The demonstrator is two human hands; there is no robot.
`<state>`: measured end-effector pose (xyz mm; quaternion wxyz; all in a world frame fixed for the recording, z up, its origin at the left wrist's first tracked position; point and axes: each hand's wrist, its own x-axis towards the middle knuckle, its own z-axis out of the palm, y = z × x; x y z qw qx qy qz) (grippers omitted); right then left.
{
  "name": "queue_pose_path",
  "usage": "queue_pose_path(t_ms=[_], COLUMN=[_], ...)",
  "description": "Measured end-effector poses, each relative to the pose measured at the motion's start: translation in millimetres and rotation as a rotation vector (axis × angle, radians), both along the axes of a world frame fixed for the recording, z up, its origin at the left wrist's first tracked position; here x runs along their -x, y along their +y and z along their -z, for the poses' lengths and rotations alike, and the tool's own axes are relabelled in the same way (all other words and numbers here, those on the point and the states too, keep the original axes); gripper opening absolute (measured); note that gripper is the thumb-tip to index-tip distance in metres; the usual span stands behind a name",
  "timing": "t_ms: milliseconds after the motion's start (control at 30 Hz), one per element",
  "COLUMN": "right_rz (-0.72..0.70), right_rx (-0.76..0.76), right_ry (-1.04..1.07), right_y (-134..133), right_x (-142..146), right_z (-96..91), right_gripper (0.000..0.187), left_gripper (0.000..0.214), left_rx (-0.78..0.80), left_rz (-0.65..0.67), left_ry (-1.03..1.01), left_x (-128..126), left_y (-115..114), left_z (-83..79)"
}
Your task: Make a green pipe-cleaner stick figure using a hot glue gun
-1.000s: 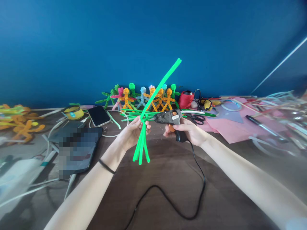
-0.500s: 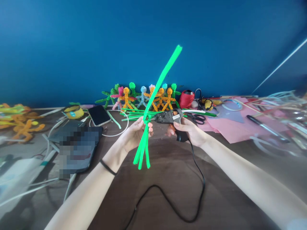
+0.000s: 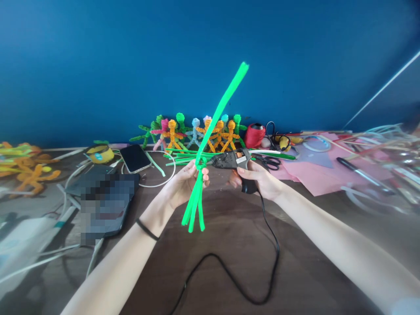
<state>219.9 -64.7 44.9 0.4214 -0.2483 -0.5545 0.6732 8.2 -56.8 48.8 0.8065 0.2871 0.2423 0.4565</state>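
Evidently left hand [image 3: 183, 186] pinches pipe-cleaner bundle [image 3: 215, 118] upright, twist presented just beside nozzle of glue gun [image 3: 229, 160] gripped by right hand [image 3: 259, 179].

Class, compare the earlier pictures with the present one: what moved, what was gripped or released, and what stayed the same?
The left hand tilted the green pipe cleaners slightly, so their long tip rose and stood steeper. The right hand kept the glue gun with its nozzle at the knot. Nothing was taken up or let go. The figures, phone and cord stayed put.
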Motion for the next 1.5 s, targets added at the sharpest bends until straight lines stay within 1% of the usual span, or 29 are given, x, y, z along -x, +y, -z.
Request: queue_pose_path(t_ms=[100, 333, 500, 933, 1033, 1167, 1233, 1333, 1433, 1500], right_rz=[-0.014, -0.038, -0.044, -0.035, -0.024, 0.023, 0.068, 0.147, 0.224, 0.248], right_rx=[0.017, 0.024, 0.028, 0.006, 0.004, 0.025, 0.075, 0.141, 0.177, 0.194], right_ry=[0.004, 0.038, 0.025, 0.032, 0.033, 0.026, 0.019, 0.012, -0.041, -0.147], right_y=[-0.3, 0.1, 0.2, 1.1, 1.2, 1.5, 2.4, 5.3, 9.4, 12.1], right_x=[-0.7, -0.2, -0.5, -0.7, -0.2, 0.6, 1.0, 1.1, -0.3, -1.3], right_z=[0.3, 0.5, 0.5, 1.6, 1.9, 2.8, 3.4, 4.5, 7.1, 10.7], right_gripper=[0.026, 0.025, 0.026, 0.024, 0.024, 0.025, 0.027, 0.031, 0.023, 0.018], left_gripper=[0.017, 0.019, 0.016, 0.021, 0.019, 0.014, 0.012, 0.010, 0.009, 0.010], left_rx=[0.016, -0.005, 0.019, -0.007, -0.003, -0.034, -0.053, -0.047, -0.020, -0.009], left_rz=[-0.009, 0.015, -0.002, 0.033, 0.032, 0.084, 0.102, 0.088, 0.051, 0.029], left_ry=[0.013, -0.011, 0.015, -0.012, -0.008, -0.022, -0.037, -0.033, -0.011, -0.006], left_x=[0.0, -0.5, -0.5, -0.3, -0.7, -1.2, -0.8, 1.0, 3.0, 3.5], left_y=[0.3, -0.3, -0.7, -0.4, -1.2, -1.6, -1.2, 0.5, 2.5, 3.0], left_z=[-0.2, -0.3, -0.4, 0.1, 0.1, 0.3, 1.0, 3.2, 5.3, 5.4])
